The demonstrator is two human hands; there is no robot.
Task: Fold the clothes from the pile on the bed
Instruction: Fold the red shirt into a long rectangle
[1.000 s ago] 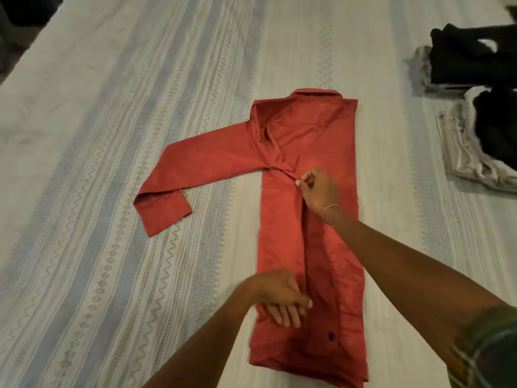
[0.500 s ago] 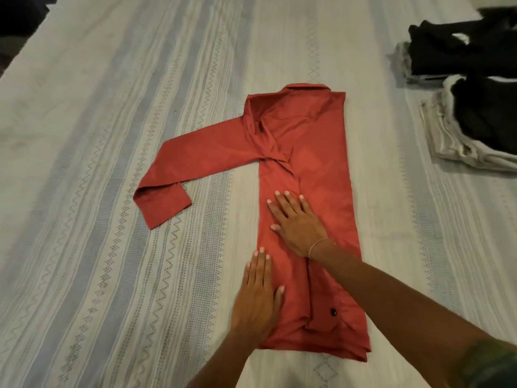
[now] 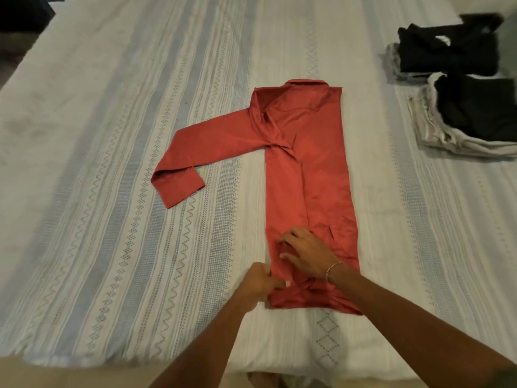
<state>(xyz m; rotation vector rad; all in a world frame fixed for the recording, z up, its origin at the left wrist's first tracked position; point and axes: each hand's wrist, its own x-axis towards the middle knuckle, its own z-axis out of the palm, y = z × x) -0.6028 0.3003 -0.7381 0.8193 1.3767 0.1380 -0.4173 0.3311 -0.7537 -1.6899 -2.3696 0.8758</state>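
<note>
Here, a long-sleeved red satin shirt [image 3: 307, 169] lies flat on the pale striped, patterned bed cover [image 3: 112, 163], its body folded into a narrow strip and one sleeve stretched out to the left. The left hand [image 3: 258, 284] pinches the near left corner of the hem, while the right hand [image 3: 306, 252], with fingers curled, grips the cloth just above it. Dark folded clothes on pale ones [image 3: 461, 88] sit well apart at the far right.

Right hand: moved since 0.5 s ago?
Yes. The right hand slid down the red shirt, away from the collar toward the hem, beside the left hand.
</note>
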